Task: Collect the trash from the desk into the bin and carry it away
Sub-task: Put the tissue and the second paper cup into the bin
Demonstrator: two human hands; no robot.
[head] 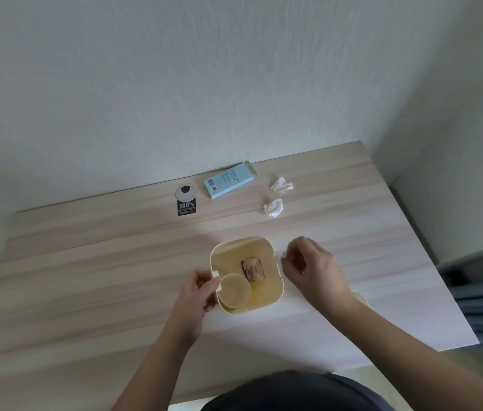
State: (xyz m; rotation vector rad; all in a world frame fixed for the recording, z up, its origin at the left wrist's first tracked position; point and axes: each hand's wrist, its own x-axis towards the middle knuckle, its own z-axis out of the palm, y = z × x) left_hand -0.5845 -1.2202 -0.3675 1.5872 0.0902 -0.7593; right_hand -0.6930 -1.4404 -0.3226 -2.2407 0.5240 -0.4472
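Head view: a cream bin (275, 287) stands on the near middle of the wooden desk (86, 277). The left hand (197, 295) pinches the bin's left handle tab. The right hand (312, 268) sits just right of the rim, fingers curled; what they pinch I cannot tell. Inside lie a round lid (234, 290) and a wrapper (252, 269). Farther off lie 2 crumpled tissues (273, 207), a blue box (229, 180) and a black tag (186, 206).

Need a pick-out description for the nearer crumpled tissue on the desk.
On the wooden desk, look past the cream bin toward the wall, right of the blue box. Two white crumpled tissues lie there, apart. The target tissue is the one closer to the bin; the other tissue sits nearer the wall.
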